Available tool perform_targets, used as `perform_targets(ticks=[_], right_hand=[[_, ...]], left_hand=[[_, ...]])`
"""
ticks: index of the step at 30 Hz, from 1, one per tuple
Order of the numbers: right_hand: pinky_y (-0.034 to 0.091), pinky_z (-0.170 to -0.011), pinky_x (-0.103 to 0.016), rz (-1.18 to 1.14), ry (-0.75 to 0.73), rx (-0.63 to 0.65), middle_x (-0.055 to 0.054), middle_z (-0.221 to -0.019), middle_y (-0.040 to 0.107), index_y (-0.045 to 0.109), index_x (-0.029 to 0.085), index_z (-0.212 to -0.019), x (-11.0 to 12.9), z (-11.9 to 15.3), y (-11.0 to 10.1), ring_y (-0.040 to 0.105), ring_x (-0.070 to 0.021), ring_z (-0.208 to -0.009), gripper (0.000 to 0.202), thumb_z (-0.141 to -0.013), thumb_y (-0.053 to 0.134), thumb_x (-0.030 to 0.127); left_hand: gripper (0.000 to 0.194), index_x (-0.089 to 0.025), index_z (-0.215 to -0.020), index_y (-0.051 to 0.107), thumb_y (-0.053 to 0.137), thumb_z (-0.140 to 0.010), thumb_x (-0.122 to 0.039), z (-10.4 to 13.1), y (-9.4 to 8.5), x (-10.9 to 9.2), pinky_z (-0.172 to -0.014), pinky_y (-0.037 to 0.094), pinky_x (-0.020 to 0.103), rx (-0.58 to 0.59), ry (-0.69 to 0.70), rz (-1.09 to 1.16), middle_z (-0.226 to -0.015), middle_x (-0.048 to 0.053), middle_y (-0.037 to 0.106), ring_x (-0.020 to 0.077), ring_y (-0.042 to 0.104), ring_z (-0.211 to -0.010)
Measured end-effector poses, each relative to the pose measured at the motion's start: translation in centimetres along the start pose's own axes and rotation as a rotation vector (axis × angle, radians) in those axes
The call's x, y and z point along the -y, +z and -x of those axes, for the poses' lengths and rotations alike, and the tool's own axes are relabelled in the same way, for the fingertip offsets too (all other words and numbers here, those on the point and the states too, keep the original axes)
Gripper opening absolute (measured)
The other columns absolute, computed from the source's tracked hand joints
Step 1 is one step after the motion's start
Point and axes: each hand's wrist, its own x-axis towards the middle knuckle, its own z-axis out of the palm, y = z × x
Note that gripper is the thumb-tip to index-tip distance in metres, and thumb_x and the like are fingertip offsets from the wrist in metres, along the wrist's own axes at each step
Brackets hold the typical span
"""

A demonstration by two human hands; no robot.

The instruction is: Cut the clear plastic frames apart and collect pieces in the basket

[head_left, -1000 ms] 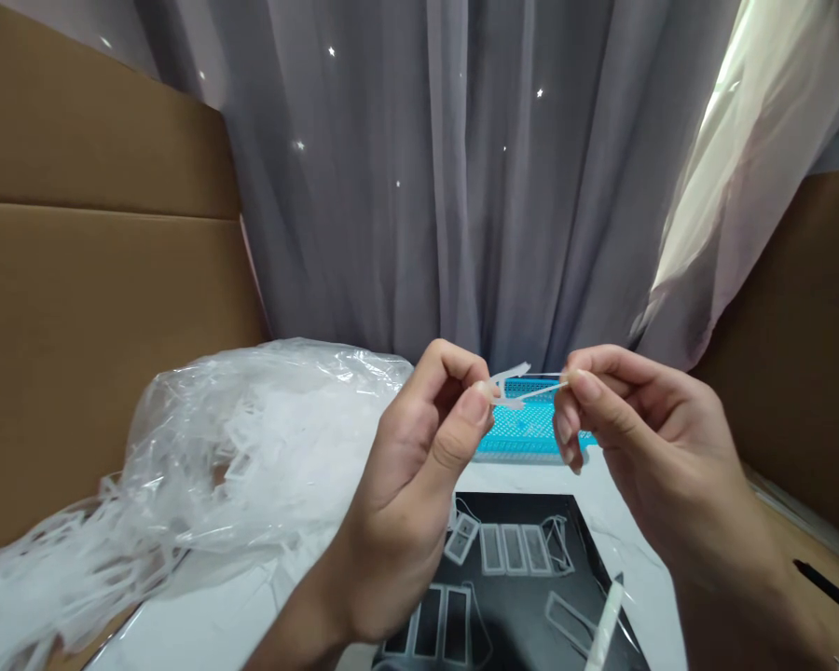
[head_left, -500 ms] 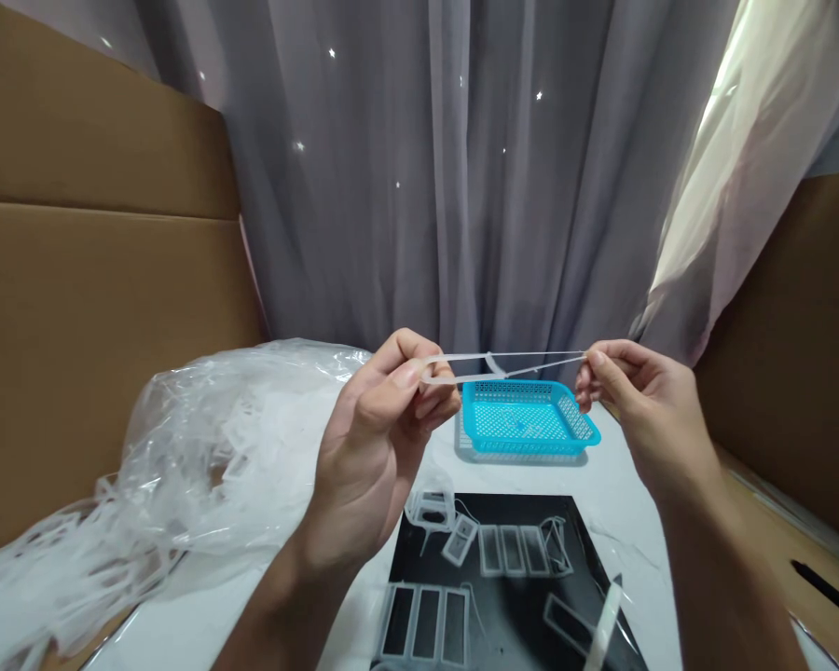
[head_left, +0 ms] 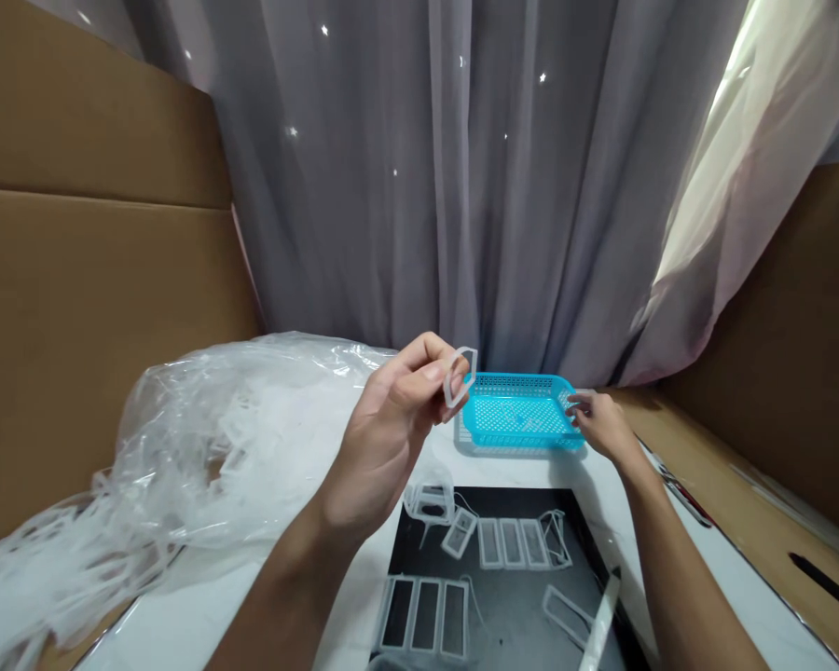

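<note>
Left hand (head_left: 400,407) pinches a translucent, angular frame (head_left: 451,399); whether the right hand (head_left: 607,426) grips, I cannot tell.

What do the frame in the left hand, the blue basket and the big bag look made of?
Frame: probably soft plastic or silicone, matte-looking; its rim is cloudy white and half see-through.
Basket: almost certainly moulded plastic, smooth-looking; the even colour and regular perforations suggest it.
Bag: thin, clear plastic film; shiny creases and white contents showing through point to that.
</note>
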Motion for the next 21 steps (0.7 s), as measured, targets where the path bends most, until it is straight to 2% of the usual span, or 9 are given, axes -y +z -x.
perform_targets(ticks=[3, 6, 8, 10, 13, 15, 18, 21], right_hand=[[0.061, -0.083, -0.038, 0.015, -0.069, 0.043, -0.020, -0.100, 0.086, 0.085, 0.012, -0.093, 0.8, 0.1, -0.6, 0.082, -0.0292, -0.084, 0.023, -0.079, 0.067, 0.006], [0.061, -0.094, -0.039, -0.048, -0.196, 0.104, -0.017, -0.115, 0.086, 0.085, 0.015, -0.103, 3.7, 1.2, -2.1, 0.081, -0.0285, -0.099, 0.021, -0.096, 0.069, 0.026], [0.063, -0.092, -0.034, -0.159, -0.306, 0.168, -0.011, -0.117, 0.086, 0.084, 0.019, -0.114, 6.4, 2.7, -3.2, 0.081, -0.0241, -0.104, 0.034, -0.105, 0.066, 0.046], [0.064, -0.086, -0.033, -0.452, -0.463, 0.292, -0.010, -0.112, 0.086, 0.081, 0.019, -0.122, 9.2, 4.6, -3.8, 0.080, -0.0215, -0.097, 0.040, -0.105, 0.069, 0.053], [0.065, -0.078, -0.029, -0.697, -0.551, 0.478, -0.006, -0.103, 0.085, 0.080, 0.021, -0.123, 12.6, 7.4, -3.5, 0.080, -0.0170, -0.087, 0.033, -0.105, 0.075, 0.048], [0.064, -0.072, -0.027, -0.774, -0.564, 0.529, -0.003, -0.091, 0.083, 0.081, 0.021, -0.118, 13.8, 8.6, -3.0, 0.079, -0.0156, -0.080, 0.027, -0.102, 0.081, 0.042], [0.062, -0.063, -0.023, -0.851, -0.553, 0.480, 0.000, -0.080, 0.081, 0.082, 0.020, -0.106, 14.5, 9.6, -2.7, 0.077, -0.0142, -0.071, 0.016, -0.097, 0.087, 0.033], [0.062, -0.059, -0.022, -0.859, -0.553, 0.401, -0.001, -0.078, 0.081, 0.082, 0.021, -0.098, 14.4, 10.1, -3.7, 0.078, -0.0149, -0.070, 0.011, -0.096, 0.088, 0.030]], left_hand=[[0.023, -0.018, -0.086, 0.057, 0.064, -0.103, -0.033, -0.1, -0.2, 0.7, -0.072, 0.038, 0.023, 0.037, -0.025, -0.017, -0.089, 0.001, 0.051, 0.0129, 0.040, -0.078], [0.026, -0.019, -0.085, 0.056, 0.063, -0.104, -0.034, -0.4, -0.3, 1.0, -0.069, 0.038, 0.024, 0.057, -0.041, 0.024, -0.087, 0.001, 0.057, 0.0118, 0.042, -0.074], [0.027, -0.019, -0.084, 0.054, 0.062, -0.105, -0.034, -0.6, -0.2, 1.1, -0.065, 0.038, 0.024, 0.084, -0.068, 0.053, -0.082, 0.001, 0.059, 0.0115, 0.044, -0.070], [0.026, -0.020, -0.085, 0.054, 0.060, -0.106, -0.034, -0.7, -0.2, 1.1, -0.061, 0.038, 0.024, 0.111, -0.094, 0.061, -0.078, 0.001, 0.061, 0.0115, 0.045, -0.067], [0.025, -0.020, -0.085, 0.056, 0.061, -0.106, -0.033, -0.6, 0.0, 1.0, -0.060, 0.040, 0.023, 0.128, -0.111, 0.054, -0.075, 0.001, 0.062, 0.0119, 0.047, -0.065], [0.025, -0.020, -0.086, 0.057, 0.061, -0.105, -0.034, -0.4, 0.1, 0.9, -0.061, 0.042, 0.023, 0.143, -0.107, 0.053, -0.074, 0.001, 0.062, 0.0123, 0.049, -0.066], [0.025, -0.020, -0.087, 0.057, 0.063, -0.106, -0.035, -0.2, 0.2, 0.7, -0.060, 0.043, 0.023, 0.150, -0.101, 0.045, -0.073, 0.001, 0.063, 0.0122, 0.051, -0.065], [0.024, -0.020, -0.090, 0.057, 0.065, -0.107, -0.035, -0.1, 0.2, 0.5, -0.058, 0.041, 0.021, 0.159, -0.111, 0.025, -0.075, 0.001, 0.066, 0.0104, 0.049, -0.062]])
